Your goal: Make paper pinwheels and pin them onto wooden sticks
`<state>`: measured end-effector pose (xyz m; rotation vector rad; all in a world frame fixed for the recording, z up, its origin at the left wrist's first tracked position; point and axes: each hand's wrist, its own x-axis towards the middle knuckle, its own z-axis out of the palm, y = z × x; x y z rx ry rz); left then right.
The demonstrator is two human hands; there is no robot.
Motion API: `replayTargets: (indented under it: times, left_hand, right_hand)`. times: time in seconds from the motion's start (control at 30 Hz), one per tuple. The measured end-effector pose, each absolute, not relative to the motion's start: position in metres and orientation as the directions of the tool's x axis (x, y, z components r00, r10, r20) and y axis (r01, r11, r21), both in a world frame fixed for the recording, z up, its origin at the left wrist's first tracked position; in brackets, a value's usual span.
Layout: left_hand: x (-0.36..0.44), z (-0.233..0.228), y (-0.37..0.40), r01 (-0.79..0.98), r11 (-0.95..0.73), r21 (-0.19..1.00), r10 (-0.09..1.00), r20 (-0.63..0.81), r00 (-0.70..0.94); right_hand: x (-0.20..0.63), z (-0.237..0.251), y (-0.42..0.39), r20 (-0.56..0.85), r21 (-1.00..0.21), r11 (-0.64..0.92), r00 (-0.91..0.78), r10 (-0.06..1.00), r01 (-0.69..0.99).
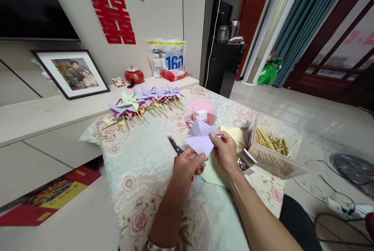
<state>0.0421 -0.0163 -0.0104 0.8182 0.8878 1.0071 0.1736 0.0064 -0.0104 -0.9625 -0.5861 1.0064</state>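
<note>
Holds purple paper (198,144) just right of the middle of the frame, above the bench (152,149). Pinches the lower edge between thumb and fingers of the left hand (188,165), nearly closed; pinches the right corner likewise with the right hand (226,149). Has scissors (176,147) just left of the paper, blades toward the upper left, red handles partly hidden by the left hand. Has green paper (214,175) below the hands, yellow paper (232,134) just behind the right hand, and a small box of metal bits (242,163) near the right wrist, with little spare room on that side. Bears a plastic tub (270,165) of sticks (270,142) at the right edge; cannot tell how far over that edge. Shows a round container (209,117) and pink paper (193,105) beyond the purple paper. Carries a row of pinwheels (146,101) along the far left, heads toward the white cabinet (58,110), handles pointing inward. Gives the widest open room left of the scissors, over flowered cloth (137,188) running to the left edge. Drops past the right edge to tiled floor (330,122), with cables (339,220) at lower right.
</note>
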Motion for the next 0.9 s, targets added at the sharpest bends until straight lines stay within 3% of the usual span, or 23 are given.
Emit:
replayTargets:
  times: [0.43, 0.73, 0.9]
  left_hand:
    - [0.0469, -0.0161, -0.0161, -0.391, 0.244, 0.888, 0.962, -0.170, 0.215]
    - [0.0437, -0.0126, -0.0170, -0.426, 0.399, 0.812, 0.906, -0.277, 0.322]
    - [0.0439, -0.0128, -0.0161, -0.419, 0.390, 0.820, 0.911, -0.276, 0.308]
  right_hand:
    - [0.1712, -0.0094, 0.0061, -0.015, -0.874, 0.202, 0.441, 0.897, -0.441]
    - [0.1702, -0.0069, 0.0054, -0.008, -0.872, 0.212, 0.445, 0.895, -0.442]
    - [0.1710, -0.0079, 0.0056, -0.011, -0.865, 0.209, 0.434, 0.901, -0.456]
